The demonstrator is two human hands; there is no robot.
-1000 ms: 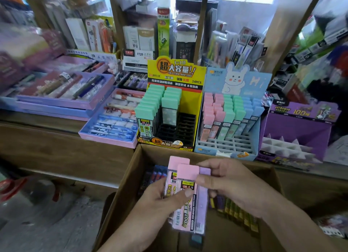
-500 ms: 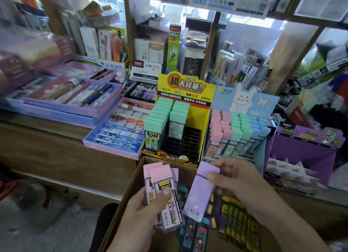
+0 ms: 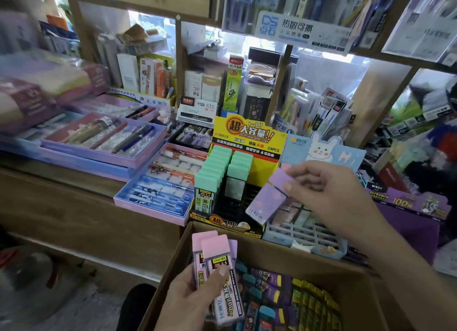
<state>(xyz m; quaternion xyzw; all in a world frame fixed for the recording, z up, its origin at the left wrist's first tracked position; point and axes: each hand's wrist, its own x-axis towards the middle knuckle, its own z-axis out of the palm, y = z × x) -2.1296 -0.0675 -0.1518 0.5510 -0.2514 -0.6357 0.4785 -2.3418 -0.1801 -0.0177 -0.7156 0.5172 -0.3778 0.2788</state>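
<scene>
Right hand [image 3: 331, 189], centre right of frame, pinches the purple case [image 3: 267, 202] by its cap end between thumb and fingers. The case hangs tilted, label end down to the left, above the blue rack [image 3: 304, 234] with the bunny card and just in front of the yellow display [image 3: 247, 135]. I cannot tell whether it touches the rack.

Left hand [image 3: 190, 298], lower centre, grips a fanned bunch of pink cases [image 3: 216, 251], thumb across the front one, caps up, over the cardboard box [image 3: 284, 254]. More packs lie in the box at lower right.

Green cases [image 3: 217, 167] stand in rows in the yellow display. Both displays sit on the wooden counter [image 3: 74, 207].
</scene>
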